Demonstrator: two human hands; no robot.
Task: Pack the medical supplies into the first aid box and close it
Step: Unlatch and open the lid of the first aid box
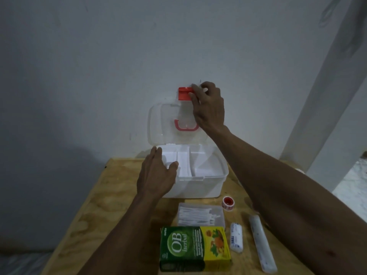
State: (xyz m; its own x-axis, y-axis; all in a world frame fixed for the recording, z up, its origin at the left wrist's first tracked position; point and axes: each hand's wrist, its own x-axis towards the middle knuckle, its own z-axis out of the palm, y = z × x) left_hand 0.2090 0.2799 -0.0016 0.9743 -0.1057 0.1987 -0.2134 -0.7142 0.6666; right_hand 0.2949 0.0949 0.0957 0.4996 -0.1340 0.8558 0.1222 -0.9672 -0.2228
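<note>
A white first aid box point(198, 185) stands open at the table's far edge, its clear lid point(164, 124) raised against the wall. My right hand point(208, 108) grips the lid's top edge beside the red latch point(183, 93). My left hand point(156, 173) rests on the box's left rim over the white inner tray point(184, 159). In front of the box lie a clear case of cotton swabs point(200, 215), a green and yellow medicine carton point(194, 248), a red tape roll point(228, 203), a white bandage roll point(236, 238) and a long clear tube point(262, 244).
The wooden table point(103, 205) stands against a pale wall. A white post point(325, 96) rises at the right. The table's left half is bare wood.
</note>
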